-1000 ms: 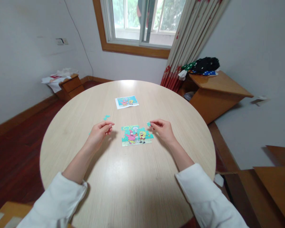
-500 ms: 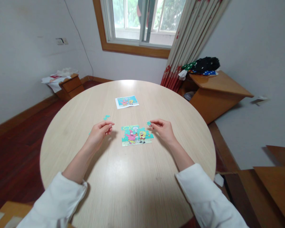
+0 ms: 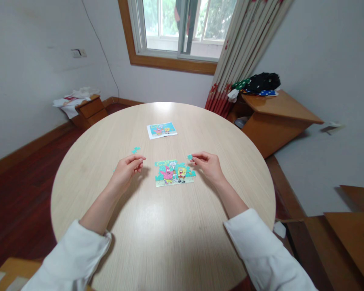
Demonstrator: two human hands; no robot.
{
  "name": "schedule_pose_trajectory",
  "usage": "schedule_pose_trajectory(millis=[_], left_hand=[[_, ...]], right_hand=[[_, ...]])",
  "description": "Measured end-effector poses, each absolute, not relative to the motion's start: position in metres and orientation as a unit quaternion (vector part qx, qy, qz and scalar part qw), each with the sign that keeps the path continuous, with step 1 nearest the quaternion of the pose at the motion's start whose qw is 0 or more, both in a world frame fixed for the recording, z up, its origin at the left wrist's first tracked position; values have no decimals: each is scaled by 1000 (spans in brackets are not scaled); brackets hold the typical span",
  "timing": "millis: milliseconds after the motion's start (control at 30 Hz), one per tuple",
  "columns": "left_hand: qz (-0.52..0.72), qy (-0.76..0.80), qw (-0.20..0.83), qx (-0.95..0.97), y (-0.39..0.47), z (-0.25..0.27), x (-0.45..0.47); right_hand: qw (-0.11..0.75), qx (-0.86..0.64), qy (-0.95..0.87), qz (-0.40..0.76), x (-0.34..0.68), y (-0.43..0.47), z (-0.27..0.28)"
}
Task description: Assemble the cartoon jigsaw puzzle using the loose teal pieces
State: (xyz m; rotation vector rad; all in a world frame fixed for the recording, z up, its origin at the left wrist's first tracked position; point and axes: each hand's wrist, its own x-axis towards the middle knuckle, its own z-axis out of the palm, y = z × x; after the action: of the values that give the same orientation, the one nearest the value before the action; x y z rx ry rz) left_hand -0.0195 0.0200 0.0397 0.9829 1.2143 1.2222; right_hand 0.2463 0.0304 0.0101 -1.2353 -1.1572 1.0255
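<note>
Here's the partly built jigsaw puzzle (image 3: pixel 171 176), flat near the middle of the round desk (image 3: pixel 166 230), long axis running left to right, cartoon heads toward the far edge, feet toward the near one, its upper right corner unfilled. Just off that corner, the right hand (image 3: pixel 208 165) has its grip pinching a small teal puzzle piece (image 3: pixel 189 157), too small to read its direction. Over on the left, the left hand (image 3: pixel 127 169) curls loosely; whether its fingertips meet, I can't tell. It stands between the puzzle and a teal scrap (image 3: pixel 114 170) on the left-edge side, partly hiding it. More loose pieces (image 3: pixel 136 150) lie just beyond. Toward the far edge, there's the picture card (image 3: pixel 162 130), also lying lengthwise left to right.
</note>
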Motion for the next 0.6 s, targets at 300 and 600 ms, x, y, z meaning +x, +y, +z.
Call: schedule_pose_trajectory(millis=[300,600], left_hand=[[513,511,545,423,20,39,-20],[518,513,546,412,19,41,-19]], right_hand=[[540,-540,-521,381,249,32,7],[523,-553,-568,313,251,34,6]])
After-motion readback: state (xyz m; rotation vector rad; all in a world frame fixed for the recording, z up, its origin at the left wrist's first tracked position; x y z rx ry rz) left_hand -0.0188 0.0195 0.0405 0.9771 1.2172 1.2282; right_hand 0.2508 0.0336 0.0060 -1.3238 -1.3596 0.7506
